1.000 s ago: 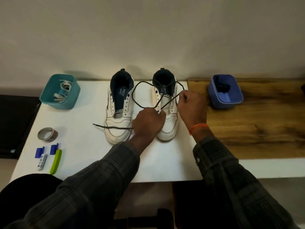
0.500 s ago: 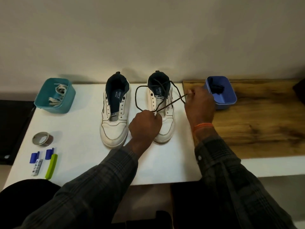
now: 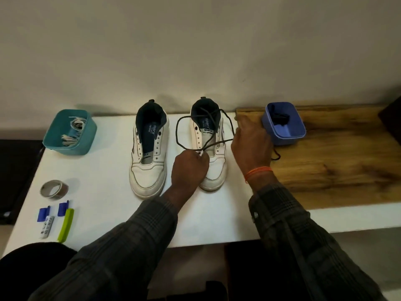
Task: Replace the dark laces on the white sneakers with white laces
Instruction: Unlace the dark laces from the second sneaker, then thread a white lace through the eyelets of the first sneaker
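Note:
Two white sneakers stand side by side on the white table [image 3: 104, 192]. The left sneaker [image 3: 148, 153] has bare eyelets. A dark lace [image 3: 180, 124] lies in a loose loop over the right sneaker [image 3: 213, 170]. My left hand [image 3: 187, 168] pinches the lace where its strands cross, above the right sneaker's toe. My right hand [image 3: 251, 144] holds the lace further right, next to the blue box [image 3: 286, 137]; a lace end trails out behind it onto the wood. White laces [image 3: 74, 129] lie in the teal box [image 3: 65, 146].
The blue box sits on a wooden surface [image 3: 338, 161] and holds another dark lace [image 3: 281, 118]. A tape roll [image 3: 54, 189], two blue clips [image 3: 44, 213], a small white piece [image 3: 47, 228] and a green tool [image 3: 66, 224] lie at the table's left front.
My right hand has moved right toward the blue box, drawing the lace along. The loose end that lay across the left sneaker's toe is gone from there. My left hand kept its pinch.

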